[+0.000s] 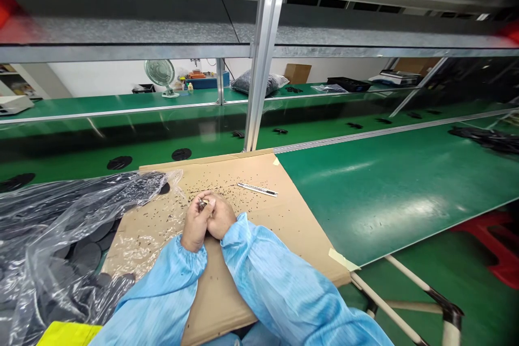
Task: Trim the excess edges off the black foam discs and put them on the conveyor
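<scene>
My left hand (196, 223) and my right hand (222, 216) are pressed together above a cardboard sheet (227, 286). Both have their fingers closed. A small shiny metal piece (201, 204) shows between the fingers at the top of my left hand; its kind is hard to make out, and what my right fingers grip is hidden. Beyond the hands, many tiny dark scraps (231, 190) lie scattered over the cardboard. A slim white-and-black utility knife (257, 190) rests on it to the right. To the left, a clear plastic bag (52, 232) holds flat black discs (87, 257).
A metal post (263, 54) rises behind the cardboard, under a long shelf (121, 21). On the green conveyor belt behind lie black discs (181, 154). A green table (389, 184) extends to the right. Farther back stands a fan (160, 74). A red stool (494, 248) is at lower right.
</scene>
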`<state>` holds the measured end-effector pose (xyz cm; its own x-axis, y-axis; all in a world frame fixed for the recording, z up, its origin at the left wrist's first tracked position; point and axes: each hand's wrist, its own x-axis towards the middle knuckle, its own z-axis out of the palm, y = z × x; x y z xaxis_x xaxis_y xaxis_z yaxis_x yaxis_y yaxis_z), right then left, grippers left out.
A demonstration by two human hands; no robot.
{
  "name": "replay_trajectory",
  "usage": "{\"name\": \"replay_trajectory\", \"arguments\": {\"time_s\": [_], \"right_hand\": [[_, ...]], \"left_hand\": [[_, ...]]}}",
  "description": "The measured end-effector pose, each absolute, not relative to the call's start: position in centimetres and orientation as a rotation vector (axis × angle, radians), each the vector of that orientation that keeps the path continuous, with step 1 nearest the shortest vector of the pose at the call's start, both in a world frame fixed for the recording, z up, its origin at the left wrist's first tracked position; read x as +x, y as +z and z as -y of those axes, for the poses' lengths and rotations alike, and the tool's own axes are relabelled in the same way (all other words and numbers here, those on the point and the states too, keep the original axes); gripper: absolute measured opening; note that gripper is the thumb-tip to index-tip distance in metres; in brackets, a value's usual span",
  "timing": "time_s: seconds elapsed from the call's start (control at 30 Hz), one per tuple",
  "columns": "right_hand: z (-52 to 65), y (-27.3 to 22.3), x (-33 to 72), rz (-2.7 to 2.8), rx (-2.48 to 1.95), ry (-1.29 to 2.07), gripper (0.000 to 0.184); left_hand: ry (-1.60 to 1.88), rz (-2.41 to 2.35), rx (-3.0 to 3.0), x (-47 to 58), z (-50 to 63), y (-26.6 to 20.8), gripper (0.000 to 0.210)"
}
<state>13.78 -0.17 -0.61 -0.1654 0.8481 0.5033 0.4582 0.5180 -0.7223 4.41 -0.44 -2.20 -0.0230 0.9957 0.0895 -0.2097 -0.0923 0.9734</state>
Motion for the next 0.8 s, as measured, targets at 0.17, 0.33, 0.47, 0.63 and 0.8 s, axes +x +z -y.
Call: {"name": "replay_trajectory", "arguments": {"time_s": [0.17,0.33,0.47,0.63,0.8], "right_hand": [[0.15,-0.59,13.77,1.809,-1.113,0.517,0.019],[0.2,-0.56,13.76,1.799,-1.122,0.528,0.02],[0.27,-0.5,13.8,1.794,-1.122,0.536,0.022],[0.18,-0.69,13.81,1.787,-1.087,0.548,0.02],[0.04,-1.06,13.76,1.738,-1.073,0.522,0.007]], "left_hand": [[1.378,-1.012,1.106,4.36,0.38,-2.31,0.052],[1.376,-1.008,1.088,4.43,0.39,-2.13,0.052],[1.372,-1.015,1.099,4.44,0.4,-2.21,0.053],[1.388,-1.055,1.153,4.46,0.48,-2.3,0.054],[1.425,-1.155,1.293,4.49,0.51,-2.15,0.045]]}}
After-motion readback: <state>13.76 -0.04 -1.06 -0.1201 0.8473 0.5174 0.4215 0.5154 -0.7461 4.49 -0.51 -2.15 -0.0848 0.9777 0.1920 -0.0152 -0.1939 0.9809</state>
